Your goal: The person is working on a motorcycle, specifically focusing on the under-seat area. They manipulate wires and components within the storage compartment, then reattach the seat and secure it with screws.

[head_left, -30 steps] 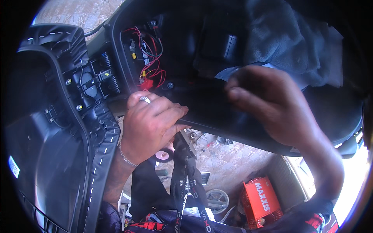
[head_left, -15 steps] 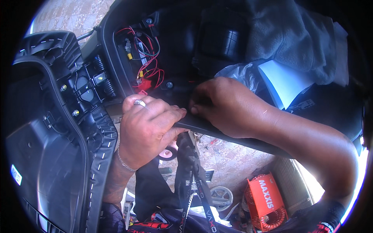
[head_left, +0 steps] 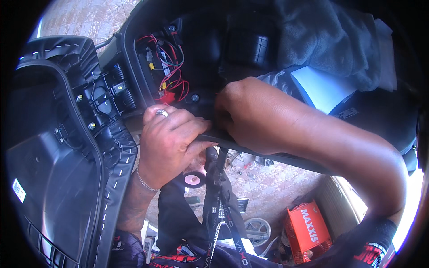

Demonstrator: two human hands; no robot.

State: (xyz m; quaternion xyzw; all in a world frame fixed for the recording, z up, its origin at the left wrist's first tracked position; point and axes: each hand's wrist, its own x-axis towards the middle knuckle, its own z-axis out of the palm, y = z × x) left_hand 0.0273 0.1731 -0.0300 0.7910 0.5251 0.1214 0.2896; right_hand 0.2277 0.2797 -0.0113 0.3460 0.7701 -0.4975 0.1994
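Note:
A black scooter storage compartment (head_left: 203, 49) lies open in front of me. My left hand (head_left: 172, 140), with a ring and a bracelet, is closed around its near rim (head_left: 232, 144), thumb below and fingers on top. Just right of it, my right hand (head_left: 243, 109) reaches over the same rim with curled fingers; whatever they hold is hidden behind the hand. Beyond my left fingers, red wires (head_left: 181, 85) with yellow connectors and a red plastic piece (head_left: 167, 98) sit in the compartment's left corner. A bolt (head_left: 195, 98) shows close to my right hand.
The raised seat (head_left: 62, 147) stands at the left on its hinge (head_left: 105, 96). Grey cloth (head_left: 326, 44), a white paper (head_left: 321, 87) and clear plastic fill the compartment's right part. Below are tiled floor (head_left: 268, 183), a red stand (head_left: 308, 228) and a wheel (head_left: 258, 231).
My right hand has shifted slightly left and up, its knuckles turning over the rim. My left hand keeps its hold. The view has moved a little.

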